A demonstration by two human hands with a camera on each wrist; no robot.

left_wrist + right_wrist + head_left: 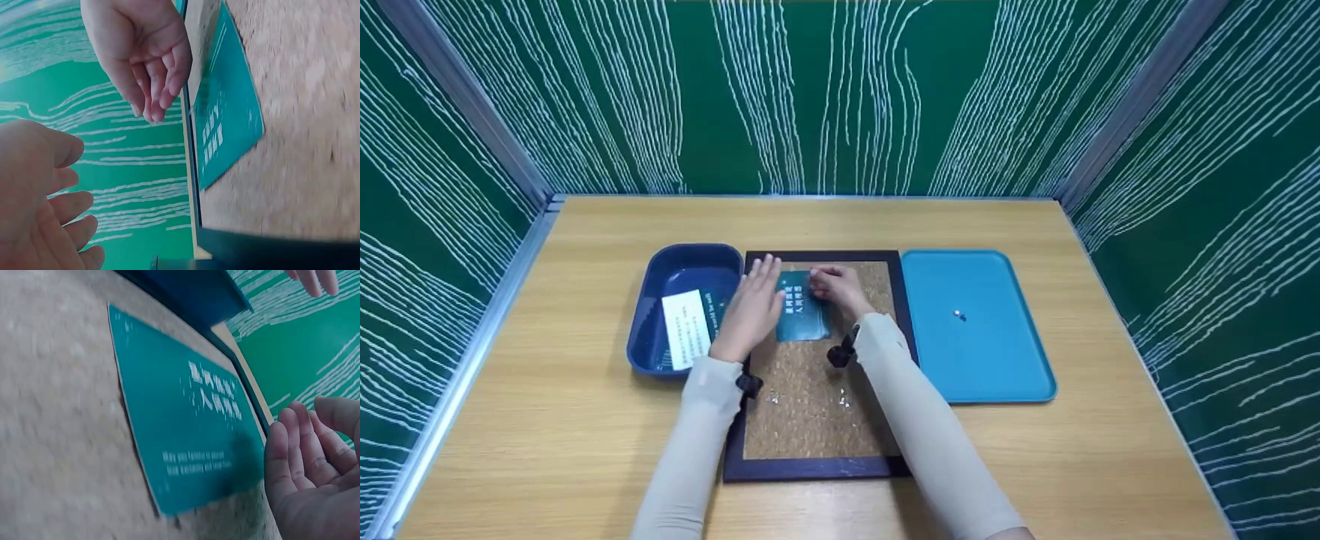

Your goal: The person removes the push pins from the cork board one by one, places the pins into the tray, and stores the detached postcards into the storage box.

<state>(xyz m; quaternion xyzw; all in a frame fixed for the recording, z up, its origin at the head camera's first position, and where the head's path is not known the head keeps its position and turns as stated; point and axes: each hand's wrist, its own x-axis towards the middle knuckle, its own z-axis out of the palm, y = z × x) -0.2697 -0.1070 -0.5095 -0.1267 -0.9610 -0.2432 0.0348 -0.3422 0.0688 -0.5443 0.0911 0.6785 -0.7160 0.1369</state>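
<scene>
A teal card [802, 319] with white lettering lies flat on the upper part of a framed cork board [802, 427]. My left hand [751, 309] hovers by the card's left side, fingers extended and holding nothing. Near the card's upper right corner is my right hand [840, 289]. Its fingers [289, 444] are loosely bent, and I see nothing between them in the right wrist view. In that view the hand stands apart from the card [169, 416]. The left wrist view shows both hands raised beside the card [233, 107].
Left of the board stands a dark blue bin [641, 330] with a white card [686, 330] and a teal card inside. A light blue tray [982, 360] on the right holds a few tiny objects [958, 315]. Small shiny pieces [844, 399] sit on the lower cork.
</scene>
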